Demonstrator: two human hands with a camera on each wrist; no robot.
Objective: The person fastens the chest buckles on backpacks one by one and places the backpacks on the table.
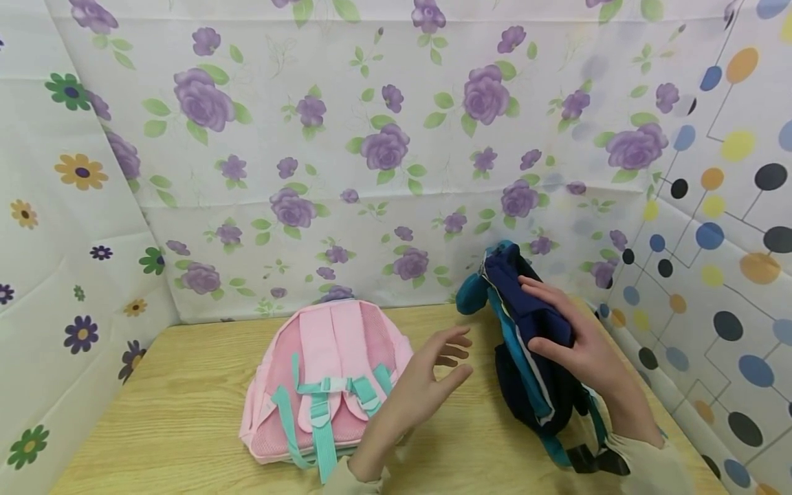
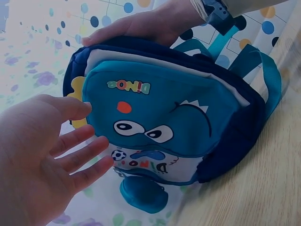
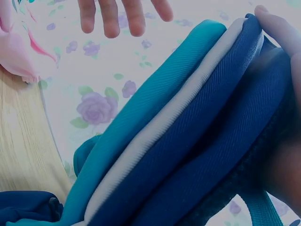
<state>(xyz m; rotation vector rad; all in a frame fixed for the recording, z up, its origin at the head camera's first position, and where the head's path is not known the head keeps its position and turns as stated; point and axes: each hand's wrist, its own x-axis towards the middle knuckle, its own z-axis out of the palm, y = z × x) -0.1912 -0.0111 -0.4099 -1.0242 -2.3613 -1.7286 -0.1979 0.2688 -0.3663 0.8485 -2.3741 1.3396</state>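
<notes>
Blue backpack [image 1: 518, 347] is tilted at the right side of the counter [image 1: 185, 399], gripped along its top by the fingers of the right hand [image 1: 584, 346]. Left hand [image 1: 422, 386] fingers extend, holding nothing; right-grip slippage could cause toppling.

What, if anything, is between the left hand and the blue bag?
Nothing visible: in the head view, only a gap with table showing separates the left hand from the blue bag. The right hand rests on that bag; the pink bag lies off to the other side.
</notes>
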